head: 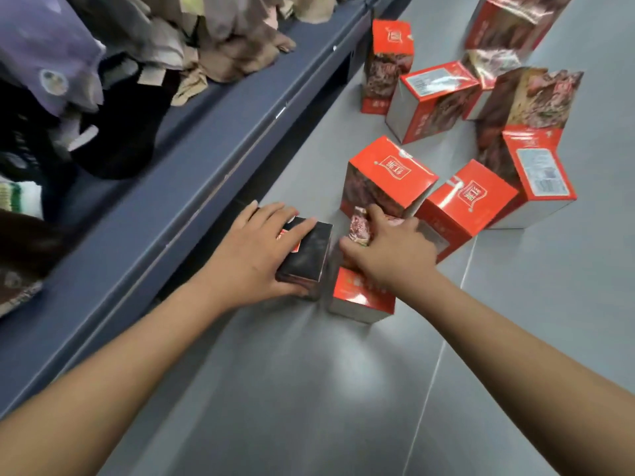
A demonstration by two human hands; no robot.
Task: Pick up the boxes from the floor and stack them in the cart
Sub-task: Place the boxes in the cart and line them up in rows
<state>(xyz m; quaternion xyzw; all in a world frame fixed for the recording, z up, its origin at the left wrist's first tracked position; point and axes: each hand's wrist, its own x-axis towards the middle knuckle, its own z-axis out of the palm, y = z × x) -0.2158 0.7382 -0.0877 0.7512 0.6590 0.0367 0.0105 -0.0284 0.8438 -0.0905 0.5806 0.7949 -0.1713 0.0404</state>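
Gripping a dark box [309, 254] on the grey floor [309, 389] with my left hand [254, 259], I clasp with my right hand [395, 255] the red box [357, 298] just beside it.

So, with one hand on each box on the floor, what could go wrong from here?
1. The left hand grips the dark box and the right hand grips the red box, each alone; a one-handed hold may slip on lifting.
2. The red box lies close to the upright box behind it, so lifting might knock that one over.
3. The dark box sits near the blue shelf edge and could bump it.
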